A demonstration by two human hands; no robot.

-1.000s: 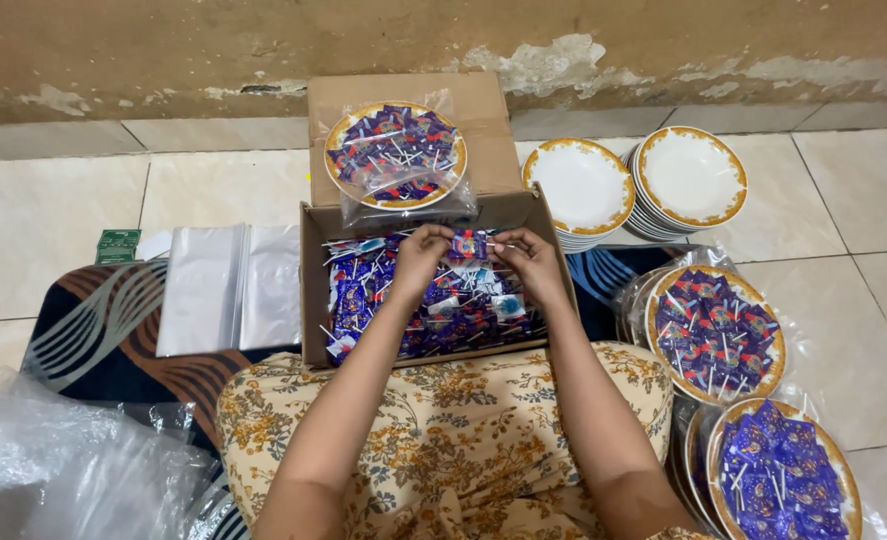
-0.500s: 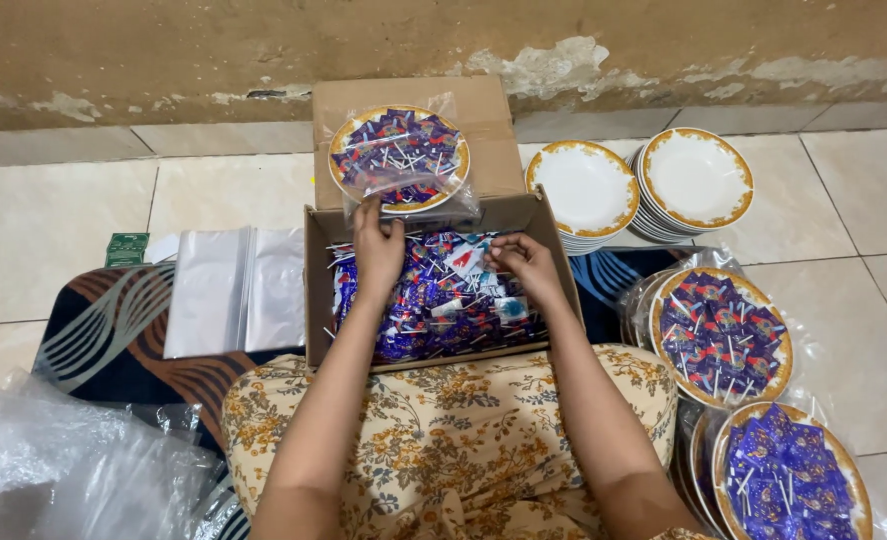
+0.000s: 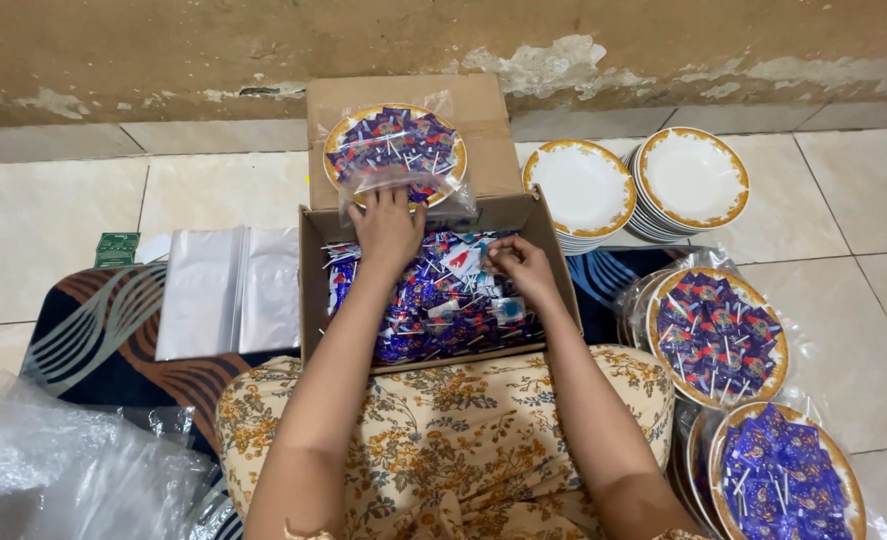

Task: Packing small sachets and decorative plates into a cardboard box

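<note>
Working over the cardboard box (image 3: 314,290) of wrapped candies (image 3: 434,300), we should keep our left hand (image 3: 388,225) gently closed on the bagged plate (image 3: 394,150) at its far flap while our right hand (image 3: 520,266) pinches a few candies inside.

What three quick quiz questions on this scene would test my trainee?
1. True or false: the left hand touches the bagged plate on the box flap.
2. Where is the right hand? A) in the box of sweets B) on the empty plates C) on the flat bags
3. How many bagged, filled plates lie at the person's right?

Key: 1 true; 2 A; 3 two.
</note>
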